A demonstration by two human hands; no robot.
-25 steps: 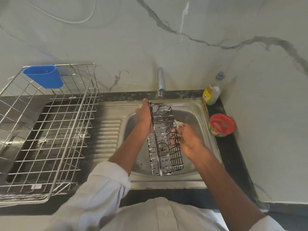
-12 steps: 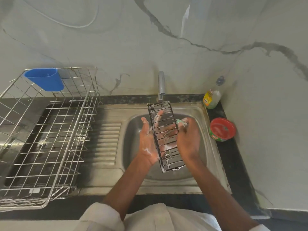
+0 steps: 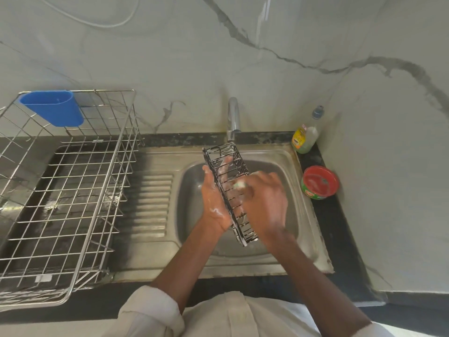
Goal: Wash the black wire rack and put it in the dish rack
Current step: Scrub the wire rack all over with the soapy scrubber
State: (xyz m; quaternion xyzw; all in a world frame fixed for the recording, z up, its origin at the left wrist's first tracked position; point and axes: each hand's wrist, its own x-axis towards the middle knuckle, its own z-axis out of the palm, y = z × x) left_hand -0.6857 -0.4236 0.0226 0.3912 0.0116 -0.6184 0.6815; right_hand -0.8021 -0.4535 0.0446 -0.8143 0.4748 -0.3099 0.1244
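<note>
The black wire rack [image 3: 227,161], streaked with soap foam, is held tilted over the steel sink [image 3: 192,186]. My left hand [image 3: 213,198] supports it from behind with straight, spread, soapy fingers that show through the wires. My right hand [image 3: 266,200] is at the rack's right side and grips a small green-and-white scrub sponge [image 3: 239,184] against the wires. The silver dish rack [image 3: 73,190] stands on the counter to the left, with nothing on its floor.
A blue plastic cup holder [image 3: 54,108] hangs on the dish rack's back corner. The tap [image 3: 233,117] rises behind the sink. A dish soap bottle [image 3: 305,137] and a round red-and-green tub [image 3: 319,182] stand at the right, near the marble wall.
My left hand has shifted from gripping the rack's top end to lying flat behind it. The rack has turned and lifted higher over the sink. My right hand keeps scrubbing, now lower along the rack.
</note>
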